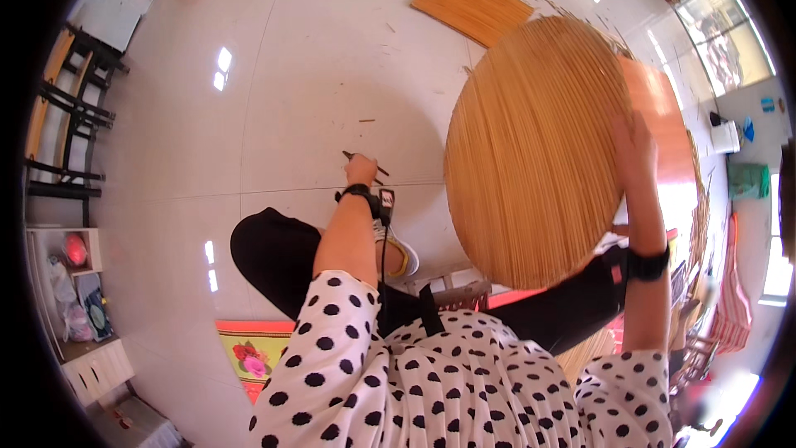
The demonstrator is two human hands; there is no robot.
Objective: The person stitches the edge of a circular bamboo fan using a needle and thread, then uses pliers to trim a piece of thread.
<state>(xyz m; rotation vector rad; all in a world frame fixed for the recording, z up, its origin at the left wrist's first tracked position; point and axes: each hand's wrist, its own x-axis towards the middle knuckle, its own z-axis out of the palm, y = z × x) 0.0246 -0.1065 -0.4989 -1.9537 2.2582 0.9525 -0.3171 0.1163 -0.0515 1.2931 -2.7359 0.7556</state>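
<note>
A large round stalk mat, made of thin tan stalks laid side by side, stands tilted over my right thigh. My right hand grips its right edge; the fingers are partly hard to see against the stalks. Left of the mat, low over the floor, my left hand is closed round a thin dark tool. The tool's ends stick out on both sides of the fist, and it may be a pair of scissors, but it is too small to tell.
Beyond the mat a rectangular wooden board lies on the tiled floor, with stalk scraps around it. An orange-brown panel lies behind my right hand. Black metal frames and a cabinet line the left side. A flowered mat lies beside me.
</note>
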